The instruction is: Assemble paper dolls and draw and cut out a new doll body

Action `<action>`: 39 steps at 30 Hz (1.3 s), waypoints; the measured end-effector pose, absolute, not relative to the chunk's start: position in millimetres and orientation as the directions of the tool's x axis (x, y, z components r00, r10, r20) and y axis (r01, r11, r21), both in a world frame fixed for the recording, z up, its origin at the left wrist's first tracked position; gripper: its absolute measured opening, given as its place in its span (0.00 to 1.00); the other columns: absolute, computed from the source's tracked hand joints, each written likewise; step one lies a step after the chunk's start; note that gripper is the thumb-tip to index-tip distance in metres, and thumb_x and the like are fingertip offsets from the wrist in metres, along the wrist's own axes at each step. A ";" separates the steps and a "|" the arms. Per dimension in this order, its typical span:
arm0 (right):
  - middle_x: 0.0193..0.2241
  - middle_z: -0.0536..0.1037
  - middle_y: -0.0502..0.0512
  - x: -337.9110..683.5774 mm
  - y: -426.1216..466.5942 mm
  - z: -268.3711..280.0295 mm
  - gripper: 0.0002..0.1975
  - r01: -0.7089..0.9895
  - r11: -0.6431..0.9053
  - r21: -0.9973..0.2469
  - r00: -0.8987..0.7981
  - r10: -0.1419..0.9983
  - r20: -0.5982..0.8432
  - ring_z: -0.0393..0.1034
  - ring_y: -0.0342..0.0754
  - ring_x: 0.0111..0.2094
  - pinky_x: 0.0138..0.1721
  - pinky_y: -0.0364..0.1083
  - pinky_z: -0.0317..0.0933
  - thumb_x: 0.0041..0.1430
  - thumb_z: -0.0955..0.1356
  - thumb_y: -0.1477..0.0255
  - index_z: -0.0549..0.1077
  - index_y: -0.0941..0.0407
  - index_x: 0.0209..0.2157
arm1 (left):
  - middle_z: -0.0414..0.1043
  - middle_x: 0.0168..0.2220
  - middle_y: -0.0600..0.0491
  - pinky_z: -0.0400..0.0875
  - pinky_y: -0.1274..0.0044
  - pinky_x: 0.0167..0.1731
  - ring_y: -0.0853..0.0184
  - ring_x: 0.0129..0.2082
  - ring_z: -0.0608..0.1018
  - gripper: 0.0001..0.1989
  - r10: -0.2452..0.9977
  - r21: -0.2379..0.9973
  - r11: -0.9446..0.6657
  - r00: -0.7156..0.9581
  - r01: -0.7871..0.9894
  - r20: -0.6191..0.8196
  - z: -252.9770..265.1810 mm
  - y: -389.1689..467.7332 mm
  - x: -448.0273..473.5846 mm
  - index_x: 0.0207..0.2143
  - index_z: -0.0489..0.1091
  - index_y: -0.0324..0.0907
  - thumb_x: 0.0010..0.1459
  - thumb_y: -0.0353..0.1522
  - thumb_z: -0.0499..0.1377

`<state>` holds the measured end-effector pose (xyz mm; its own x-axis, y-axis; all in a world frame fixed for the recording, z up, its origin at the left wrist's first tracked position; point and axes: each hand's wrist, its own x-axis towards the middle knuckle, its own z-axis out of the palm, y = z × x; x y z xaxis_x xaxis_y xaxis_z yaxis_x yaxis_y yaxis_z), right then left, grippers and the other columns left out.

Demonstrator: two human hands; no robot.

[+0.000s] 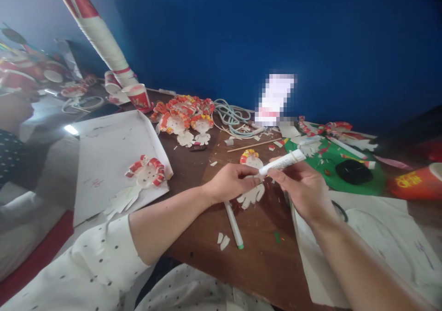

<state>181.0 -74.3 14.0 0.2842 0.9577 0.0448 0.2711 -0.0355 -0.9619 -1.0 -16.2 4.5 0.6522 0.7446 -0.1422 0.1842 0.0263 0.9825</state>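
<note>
My left hand (pixel 232 182) pinches the middle of a small paper-cut doll (pixel 251 198) just above the brown table. The doll has curled red and yellow paper hair and a white, petal-cut lower part. In my right hand (pixel 307 189) is a white marker-like tube (pixel 283 162) with small print, tilted up to the right. Its lower end comes close to my left fingertips, and whether they touch it I cannot tell. A white marker (pixel 234 226) with a green end lies on the table below my left wrist.
A white box lid (pixel 103 164) at the left holds another paper doll (pixel 147 172). Several finished-looking dolls (pixel 184 115) are heaped at the back beside a coiled cable (pixel 229 115). Green sheet (pixel 366 182), red paper cup (pixel 138 97) and paper scraps surround the hands. Someone sits at the left.
</note>
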 end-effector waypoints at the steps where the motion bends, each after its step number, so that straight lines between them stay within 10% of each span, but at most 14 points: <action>1: 0.22 0.72 0.47 180.6 -74.8 14.7 0.16 0.312 -0.044 -0.949 0.287 0.956 0.050 0.59 0.40 0.20 0.20 0.42 0.53 0.49 0.74 0.59 0.77 0.52 0.38 | 0.72 0.28 0.55 0.61 0.81 0.28 0.73 0.26 0.68 0.19 0.746 0.981 0.019 0.651 0.192 -0.141 4.6 -16.5 -1.2 0.42 0.77 0.36 0.55 0.41 0.60; 20: 0.29 0.77 0.50 178.6 -77.6 15.0 0.14 0.500 0.063 -0.864 0.244 0.947 0.210 0.69 0.45 0.28 0.29 0.45 0.61 0.54 0.72 0.60 0.75 0.52 0.39 | 0.74 0.29 0.54 0.63 0.81 0.30 0.73 0.27 0.69 0.19 0.755 0.969 -0.033 0.642 0.244 -0.136 3.8 -15.3 -2.2 0.44 0.77 0.38 0.54 0.39 0.59; 39: 0.30 0.75 0.49 174.3 -76.8 16.4 0.10 0.288 0.136 -0.948 0.213 0.956 0.202 0.68 0.44 0.28 0.30 0.44 0.64 0.55 0.71 0.63 0.74 0.52 0.38 | 0.69 0.24 0.57 0.59 0.82 0.24 0.75 0.22 0.64 0.18 0.751 0.967 -0.013 0.641 0.254 -0.158 3.9 -14.6 -3.5 0.43 0.77 0.39 0.54 0.39 0.58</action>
<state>174.3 -76.8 16.4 0.2134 0.9559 0.2017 0.2883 0.1357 -0.9479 -3.5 -14.6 3.9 0.6415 0.7506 -0.1583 0.2541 -0.0131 0.9671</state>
